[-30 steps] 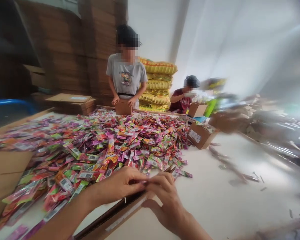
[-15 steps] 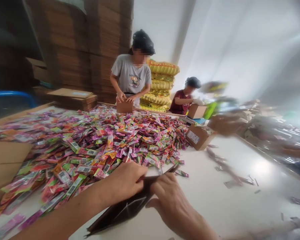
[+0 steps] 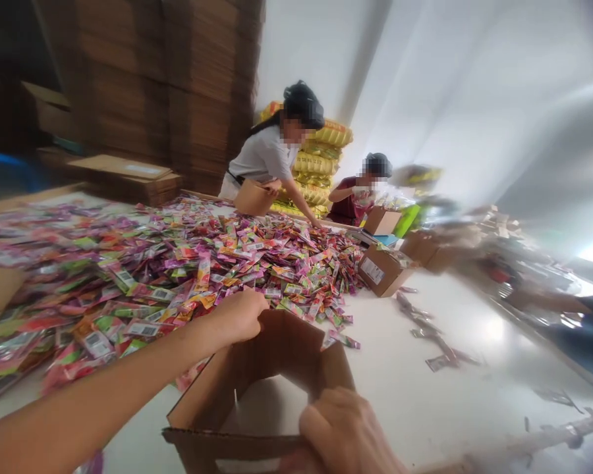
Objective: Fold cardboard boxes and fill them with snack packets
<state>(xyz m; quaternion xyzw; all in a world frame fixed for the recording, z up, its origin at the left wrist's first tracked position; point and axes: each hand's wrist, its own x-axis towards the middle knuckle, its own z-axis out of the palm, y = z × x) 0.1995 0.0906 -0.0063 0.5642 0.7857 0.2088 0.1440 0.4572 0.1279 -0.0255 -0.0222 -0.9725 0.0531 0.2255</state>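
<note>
**Head view: carton opened into a tube, still unfilled**

Head view is showing the white table (image 3: 425, 395) carrying everything, and on it the heap of bright sachets (image 3: 178, 263) is spreading across the far left half, far too many to count. Behind, a wall of flat cardboard (image 3: 153, 85) is standing in stacks and yellow sacks (image 3: 321, 164) are piling up.

Next in size, the open carton (image 3: 257, 388) is sitting at the near edge of the table, squared up into a hollow tube; the table is showing through it, so its bottom seems not yet closed and nothing is lying inside. Filling looks wholly undone.

Left hand (image 3: 240, 316) is closing over the carton's far wall. Right hand (image 3: 343, 428) is curling into a fist at the near right corner, apparently gripping that edge.

Two co-workers are working across the table, one holding a brown box (image 3: 254, 196). I am counting about four small cartons there, one labelled box (image 3: 383, 268) among them. Scraps (image 3: 439, 342) are littering the bare part.
</note>
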